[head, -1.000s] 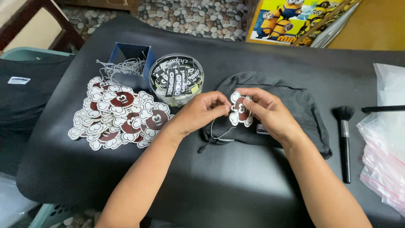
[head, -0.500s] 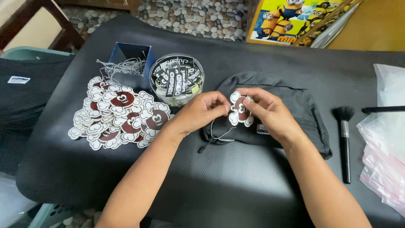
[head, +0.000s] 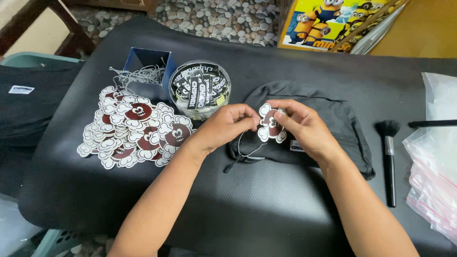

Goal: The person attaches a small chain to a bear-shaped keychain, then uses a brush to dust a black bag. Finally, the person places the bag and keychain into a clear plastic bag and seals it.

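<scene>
- Head view, progress: one flower-shaped tag (head: 271, 124), white-edged with a dark red middle, was pinched between both hands just above a folded dark garment (head: 309, 126) in the middle of the black mat (head: 266, 204).
- The left hand (head: 227, 124) was closed narrowly on the tag's left edge, where a thin ball chain (head: 246, 148) hung in a loop down onto the garment. The right hand (head: 300, 124) gripped the tag's right side, thumb across its face.
- As a judgement, the chain seemed to be at the tag but its fastening could not be told; work on this piece looked partway through.
- A large pile of similar tags (head: 131, 128) lay on the left of the mat, apparently without chains, so much seemed left to do.
- Containers: a small blue open box (head: 147, 59) at the far left had a tangle of ball chains (head: 135, 75) spilling over its near edge.
- Just to the right of the box, a round clear tub (head: 200, 88) was filled with black-and-white printed labels.
- At the right lay a makeup-style brush (head: 389, 157) and clear plastic bags (head: 435, 185), whose contents could not be told.
</scene>
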